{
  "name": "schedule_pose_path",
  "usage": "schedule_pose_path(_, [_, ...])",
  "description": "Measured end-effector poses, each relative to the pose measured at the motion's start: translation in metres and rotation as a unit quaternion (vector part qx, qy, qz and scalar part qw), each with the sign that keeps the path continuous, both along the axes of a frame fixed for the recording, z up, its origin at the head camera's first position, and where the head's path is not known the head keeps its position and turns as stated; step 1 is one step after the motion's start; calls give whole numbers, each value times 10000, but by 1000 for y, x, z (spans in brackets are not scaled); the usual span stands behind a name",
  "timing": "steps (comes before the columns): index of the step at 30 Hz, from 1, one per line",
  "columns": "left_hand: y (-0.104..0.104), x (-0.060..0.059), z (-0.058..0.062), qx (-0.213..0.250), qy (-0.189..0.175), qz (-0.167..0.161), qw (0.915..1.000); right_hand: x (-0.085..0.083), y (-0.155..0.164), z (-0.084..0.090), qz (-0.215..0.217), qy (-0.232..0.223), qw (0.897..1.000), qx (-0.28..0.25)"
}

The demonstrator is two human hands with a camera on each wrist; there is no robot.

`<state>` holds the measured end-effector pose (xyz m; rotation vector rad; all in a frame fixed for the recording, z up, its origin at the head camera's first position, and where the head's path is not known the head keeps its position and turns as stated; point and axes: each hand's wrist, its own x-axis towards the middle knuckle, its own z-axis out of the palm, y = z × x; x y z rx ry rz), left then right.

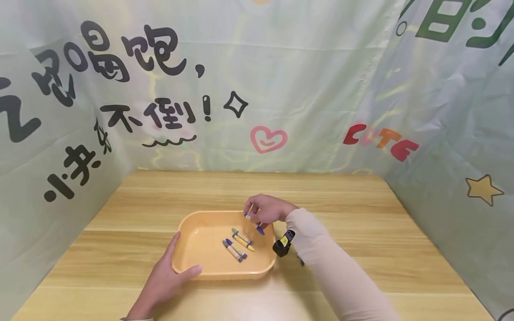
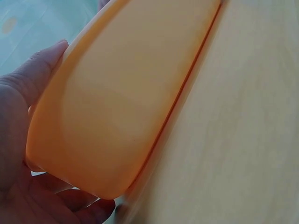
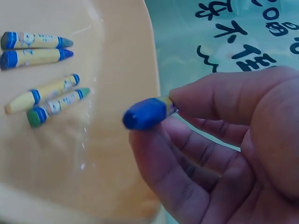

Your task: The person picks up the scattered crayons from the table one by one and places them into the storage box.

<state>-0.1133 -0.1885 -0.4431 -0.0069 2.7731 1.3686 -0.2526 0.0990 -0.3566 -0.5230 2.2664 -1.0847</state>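
An orange plastic tray (image 1: 201, 256) sits on the wooden table. At its left end my left hand (image 1: 164, 272) holds it, thumb over the rim and fingers around the outer wall, as the left wrist view shows. Above the tray's right side, my right hand (image 1: 270, 209) pinches a blue crayon (image 3: 147, 113) between thumb and fingers. Several crayons lie on the tray floor: a green crayon (image 3: 55, 107) next to a yellow crayon (image 3: 46, 92), and a dark-tipped crayon (image 3: 37, 40) beside another blue one (image 3: 39, 57).
Wooden table top (image 1: 341, 196) surrounds the tray. A small teal object (image 1: 300, 259) shows partly beneath the right forearm, its kind unclear. A black wrist camera (image 1: 283, 243) hangs at the right wrist. Printed fabric walls (image 1: 305, 89) stand behind and at both sides.
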Motion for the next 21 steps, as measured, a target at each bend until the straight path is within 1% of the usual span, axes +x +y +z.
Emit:
schedule_pose_path(8, [-1, 0, -1, -17, -88, 17, 10000, 2, -20, -6, 464, 84, 9977, 496])
schedule_pose_path(11, [-1, 0, -1, -36, -77, -7, 10000, 4, -27, -7, 530, -20, 9961, 700])
schedule_pose_path(15, [0, 0, 0, 16, -62, -10, 10000, 6, -34, -8, 568, -65, 9918, 1144])
schedule_pose_path(17, [1, 0, 0, 50, -74, -5, 10000, 7, -38, -10, 594, 36, 9871, 1486])
schedule_pose_path(21, [1, 1, 0, 35, -71, -10, 10000, 9, -44, -13, 693, 542, 9689, 2311])
